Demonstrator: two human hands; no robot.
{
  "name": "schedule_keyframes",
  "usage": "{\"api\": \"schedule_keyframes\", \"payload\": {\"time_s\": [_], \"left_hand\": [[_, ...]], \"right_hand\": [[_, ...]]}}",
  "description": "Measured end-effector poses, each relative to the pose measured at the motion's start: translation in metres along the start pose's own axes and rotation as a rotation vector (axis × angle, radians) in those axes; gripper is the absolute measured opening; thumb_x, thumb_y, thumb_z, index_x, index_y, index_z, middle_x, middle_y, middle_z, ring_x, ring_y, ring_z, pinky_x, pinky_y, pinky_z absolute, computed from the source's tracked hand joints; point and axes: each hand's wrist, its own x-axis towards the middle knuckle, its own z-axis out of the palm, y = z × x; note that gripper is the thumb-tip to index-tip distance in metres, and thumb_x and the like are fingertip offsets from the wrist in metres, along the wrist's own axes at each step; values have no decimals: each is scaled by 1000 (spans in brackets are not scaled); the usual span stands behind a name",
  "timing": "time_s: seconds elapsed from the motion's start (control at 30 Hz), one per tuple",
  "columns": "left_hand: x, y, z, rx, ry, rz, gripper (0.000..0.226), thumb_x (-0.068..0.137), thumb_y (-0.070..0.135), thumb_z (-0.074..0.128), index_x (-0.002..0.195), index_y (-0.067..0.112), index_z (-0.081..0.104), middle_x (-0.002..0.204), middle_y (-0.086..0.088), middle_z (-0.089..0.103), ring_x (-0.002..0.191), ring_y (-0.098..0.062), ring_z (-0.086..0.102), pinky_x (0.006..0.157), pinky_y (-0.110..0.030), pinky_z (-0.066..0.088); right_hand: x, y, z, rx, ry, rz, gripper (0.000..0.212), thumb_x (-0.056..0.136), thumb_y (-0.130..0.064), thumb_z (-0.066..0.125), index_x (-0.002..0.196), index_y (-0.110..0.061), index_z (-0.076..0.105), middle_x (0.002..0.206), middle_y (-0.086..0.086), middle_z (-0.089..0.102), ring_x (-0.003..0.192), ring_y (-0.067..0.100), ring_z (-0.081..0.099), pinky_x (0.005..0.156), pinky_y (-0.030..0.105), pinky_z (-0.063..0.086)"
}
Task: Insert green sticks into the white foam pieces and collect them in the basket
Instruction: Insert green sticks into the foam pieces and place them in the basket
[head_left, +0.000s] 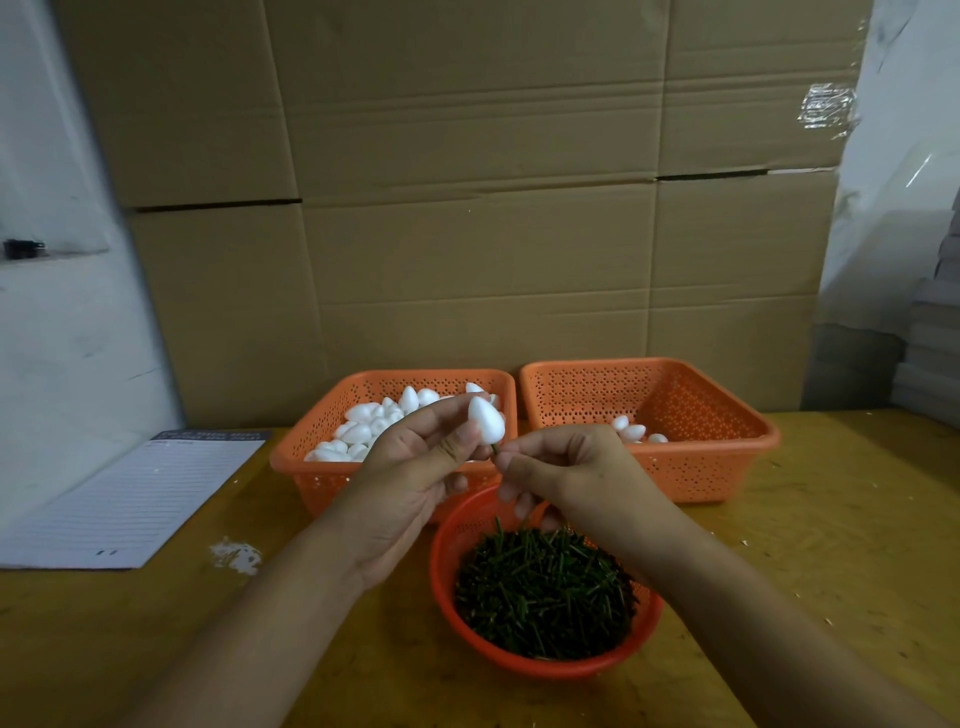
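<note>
White foam piece (487, 420): your left hand (415, 467) is gripping it above the round red basket (545, 665) of green sticks (543, 592). Green stick (495, 450): your right hand (566, 467) is pinching it at the piece's base. Two orange baskets are sitting along the worktop's far edge: left (322, 478) full of foam, right (717, 467) holding few.

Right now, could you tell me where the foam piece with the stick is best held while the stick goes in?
Grip the foam piece round its broad middle, from the left side, as the left hand does. Its egg shape tapers upward, and the green stick enters its lower end from the right hand, so that end must stay free.
</note>
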Motion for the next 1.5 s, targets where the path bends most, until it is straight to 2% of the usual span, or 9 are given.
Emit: {"api": "schedule_keyframes", "payload": {"time_s": [0.13,0.3,0.4,0.57,0.67,0.8,1.17,1.37,1.5], "left_hand": [[0,0,2,-4,4,10,28,83,34,74,111,31,76,99,3,73,94,-8,66,72,-20,51],[0,-4,5,-33,6,26,33,85,29,67,116,21,73,106,-7,73,102,-17,68,85,-29,57],[0,-7,6,-44,14,11,38,87,30,69,123,17,69,109,-13,72,104,-23,66,94,-40,51],[1,-5,8,-32,66,26,44,75,40,78,117,27,72,106,-9,74,97,-17,70,78,-26,56],[0,-8,8,55,94,53,48,72,42,81,117,27,70,115,-3,73,102,-15,70,76,-26,54],[-1,-8,9,110,114,60,45,73,39,84,114,25,71,112,-3,74,98,-14,71,72,-23,54],[-1,-4,7,186,48,20,44,81,33,71,124,23,68,115,-2,74,104,-19,68,83,-33,51],[-2,-1,11,163,108,110,45,75,33,81,117,24,68,116,0,74,97,-13,72,71,-22,53],[-2,-3,13,224,141,185,43,73,24,79,114,17,69,109,-4,75,98,-20,72,78,-24,56]], "right_hand": [[1,0,0,0,7,-8,13,95,-16,66,90,-8,75,72,3,74,61,10,65,50,19,47],[-2,0,1,38,-14,-13,16,96,-16,65,84,-11,74,75,5,74,63,11,65,51,18,46],[-2,0,3,69,-7,-7,16,95,-14,65,84,-8,75,74,7,74,62,12,63,50,19,46],[-1,1,2,101,64,-15,15,93,-15,67,89,-4,76,71,6,71,60,11,59,49,19,45],[-1,1,0,85,90,-18,14,92,-16,69,84,-8,77,68,4,70,57,11,58,48,19,45],[1,3,0,14,89,-40,17,93,-15,68,79,-11,77,67,3,71,56,8,59,48,18,45],[0,4,2,35,29,21,15,94,-14,66,84,-12,76,71,1,72,62,6,63,50,16,45],[1,4,3,50,101,-10,12,92,-14,70,87,-8,78,71,6,72,59,8,60,49,19,46],[1,3,4,18,99,-24,16,91,-18,71,76,-14,76,60,-2,68,50,1,57,47,15,43]]}}
